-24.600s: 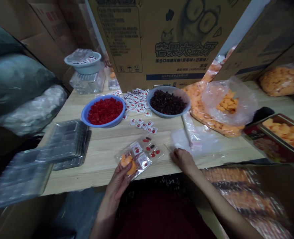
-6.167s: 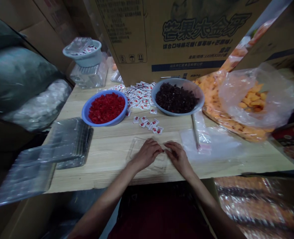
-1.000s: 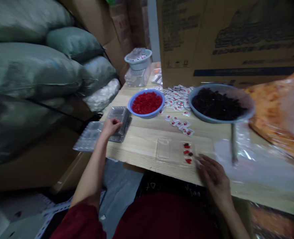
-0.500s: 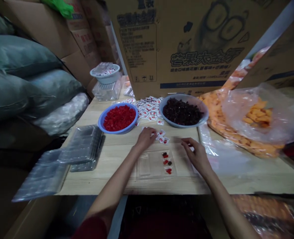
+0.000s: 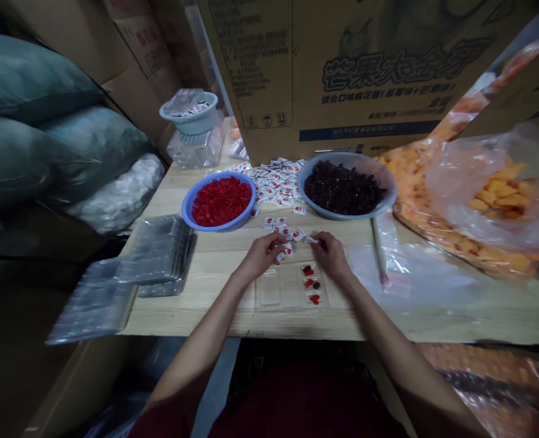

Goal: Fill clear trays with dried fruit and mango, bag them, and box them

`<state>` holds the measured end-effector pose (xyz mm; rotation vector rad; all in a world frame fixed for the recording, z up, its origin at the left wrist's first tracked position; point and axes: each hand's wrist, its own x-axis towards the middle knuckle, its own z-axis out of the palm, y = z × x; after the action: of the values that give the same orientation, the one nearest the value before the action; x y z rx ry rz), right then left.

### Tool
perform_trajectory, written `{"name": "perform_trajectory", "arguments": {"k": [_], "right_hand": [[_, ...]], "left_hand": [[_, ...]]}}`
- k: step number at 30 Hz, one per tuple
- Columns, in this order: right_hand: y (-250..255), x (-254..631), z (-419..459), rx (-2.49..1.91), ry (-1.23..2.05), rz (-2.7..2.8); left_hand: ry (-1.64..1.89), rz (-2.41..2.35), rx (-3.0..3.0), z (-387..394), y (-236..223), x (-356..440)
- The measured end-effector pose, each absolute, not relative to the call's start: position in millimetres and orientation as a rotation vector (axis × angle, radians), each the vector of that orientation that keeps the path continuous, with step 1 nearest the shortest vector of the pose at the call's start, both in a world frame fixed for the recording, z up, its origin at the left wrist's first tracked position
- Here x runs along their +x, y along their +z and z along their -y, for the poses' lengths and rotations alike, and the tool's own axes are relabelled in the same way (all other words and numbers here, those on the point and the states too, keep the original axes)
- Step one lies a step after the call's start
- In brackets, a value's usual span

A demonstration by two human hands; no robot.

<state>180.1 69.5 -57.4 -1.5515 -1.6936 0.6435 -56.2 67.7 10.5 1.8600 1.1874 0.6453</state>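
Note:
My left hand pinches a small white sachet with a red print above the top edge of a clear plastic tray. Across from it, my right hand has its fingers closed on another white sachet. Between and behind the hands lie several loose sachets. The tray lies flat on the table, and its right-hand compartments hold red and dark gummy candies. Its left compartment shows nothing in it.
A blue bowl of red candies and a pale bowl of dark candies flank a sachet pile. Stacked clear trays stand left. A bag of orange pieces lies right; a large carton stands behind.
My right hand has moved left and forward to the loose sachets and closed on one. My left hand has lifted a sachet slightly toward me. The camera view has tilted down.

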Motion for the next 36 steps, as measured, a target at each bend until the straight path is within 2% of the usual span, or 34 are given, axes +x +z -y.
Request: {"name": "perform_trajectory", "arguments": {"k": [5,10,16,24,28,31,36], "right_hand": [[-50,195,-42,-1.474,0.817,1.546],[-34,200,-2,-1.392,1.010,1.381],[-10,187,42,-1.427,1.081,1.431],[-8,142,69,-1.353,1.057,1.723],[-21,130,69,-1.420,0.841,1.924],[-25,126,71,-1.479,0.673,2.007],[-22,125,81,-1.462,0.616,1.945]], "left_hand": [[0.343,-0.962,2.212,-56,33,-58],[0.007,-0.858,2.467,-58,27,-35],[0.251,-0.972,2.494,-50,15,-39],[0.277,-1.058,2.440,-35,10,-49],[0.302,-1.115,2.443,-33,14,-49],[0.450,-1.151,2.403,-22,20,-52],[0.487,-1.160,2.314,17,21,-56]]}}
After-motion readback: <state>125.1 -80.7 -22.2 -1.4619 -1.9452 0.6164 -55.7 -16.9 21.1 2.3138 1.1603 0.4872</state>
